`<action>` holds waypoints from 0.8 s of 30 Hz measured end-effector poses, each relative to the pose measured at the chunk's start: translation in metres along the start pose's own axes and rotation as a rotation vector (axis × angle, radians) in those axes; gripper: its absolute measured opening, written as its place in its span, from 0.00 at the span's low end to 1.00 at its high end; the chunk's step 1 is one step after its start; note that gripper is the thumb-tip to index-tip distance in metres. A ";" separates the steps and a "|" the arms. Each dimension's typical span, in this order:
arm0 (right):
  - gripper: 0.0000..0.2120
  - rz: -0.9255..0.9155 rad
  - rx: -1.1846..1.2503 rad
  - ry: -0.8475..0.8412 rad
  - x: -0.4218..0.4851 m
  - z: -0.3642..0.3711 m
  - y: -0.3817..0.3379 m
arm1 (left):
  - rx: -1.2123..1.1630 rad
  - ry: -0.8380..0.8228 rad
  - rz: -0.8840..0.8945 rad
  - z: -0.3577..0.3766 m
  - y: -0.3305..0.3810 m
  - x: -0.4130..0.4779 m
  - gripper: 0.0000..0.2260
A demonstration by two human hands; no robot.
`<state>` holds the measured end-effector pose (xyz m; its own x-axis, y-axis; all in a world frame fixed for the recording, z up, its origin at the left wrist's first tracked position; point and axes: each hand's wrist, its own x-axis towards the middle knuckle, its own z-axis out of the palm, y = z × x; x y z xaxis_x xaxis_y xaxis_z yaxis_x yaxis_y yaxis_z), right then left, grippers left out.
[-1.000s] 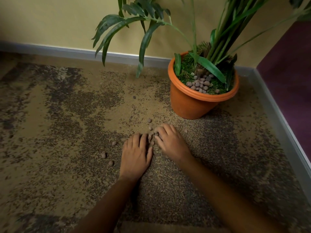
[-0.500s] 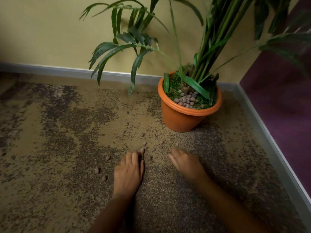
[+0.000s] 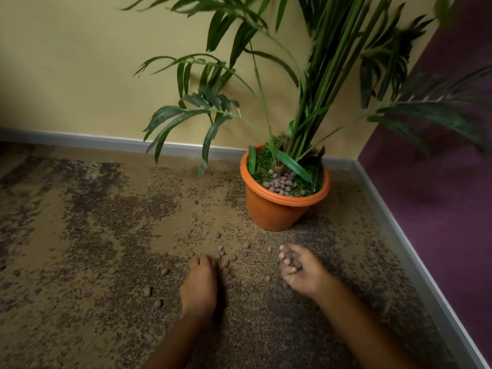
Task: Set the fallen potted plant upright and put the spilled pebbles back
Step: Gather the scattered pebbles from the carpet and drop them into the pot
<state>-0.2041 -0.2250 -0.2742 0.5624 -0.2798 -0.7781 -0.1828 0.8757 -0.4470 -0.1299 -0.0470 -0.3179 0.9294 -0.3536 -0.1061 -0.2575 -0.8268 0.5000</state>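
Standing upright in the room's corner, the potted plant (image 3: 277,211) is sitting on the speckled carpet (image 3: 80,235), a pebble heap (image 3: 279,183) lying on its moss (image 3: 262,171). The person's hands are lying apart. The left hand (image 3: 198,286) is resting palm down on the carpet, fingertips just beside the spilled pebbles (image 3: 222,258) scattered before the plant. The right hand (image 3: 299,270) is cupping a handful of pebbles (image 3: 294,258), palm up, fingers curling round them.
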 end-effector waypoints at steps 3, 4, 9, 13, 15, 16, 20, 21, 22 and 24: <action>0.20 0.035 0.056 -0.015 -0.009 0.004 0.002 | -0.609 0.045 -0.272 -0.011 0.016 0.009 0.13; 0.19 0.041 0.053 -0.011 -0.013 0.005 0.003 | -0.891 0.030 -0.414 -0.016 0.023 0.013 0.13; 0.13 0.028 -0.161 0.023 -0.031 0.021 -0.001 | -1.817 -0.143 -0.814 -0.039 0.046 0.033 0.12; 0.09 -0.098 -0.390 -0.107 -0.055 0.060 -0.026 | -1.995 -0.152 -0.786 -0.052 0.059 0.035 0.15; 0.07 -0.197 -0.529 -0.177 -0.069 0.088 -0.045 | -2.035 -0.182 -0.770 -0.056 0.066 0.034 0.13; 0.08 -0.240 -0.600 -0.195 -0.074 0.102 -0.054 | -2.045 -0.200 -0.762 -0.058 0.068 0.033 0.11; 0.16 -0.376 -0.830 -0.142 -0.079 0.154 -0.084 | -2.056 -0.259 -0.746 -0.064 0.080 0.028 0.11; 0.16 -0.415 -0.875 -0.100 -0.074 0.162 -0.089 | -2.042 -0.271 -0.750 -0.064 0.081 0.027 0.14; 0.16 -0.448 -0.924 -0.038 -0.067 0.171 -0.095 | -2.031 -0.285 -0.751 -0.065 0.084 0.027 0.16; 0.15 -0.515 -1.104 0.098 -0.054 0.182 -0.100 | -2.016 -0.307 -0.752 -0.063 0.086 0.026 0.17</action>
<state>-0.0695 -0.2258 -0.1067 0.7166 -0.5657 -0.4080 -0.5697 -0.1373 -0.8103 -0.1110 -0.0998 -0.2233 0.5826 -0.4809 -0.6552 0.7753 0.5706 0.2706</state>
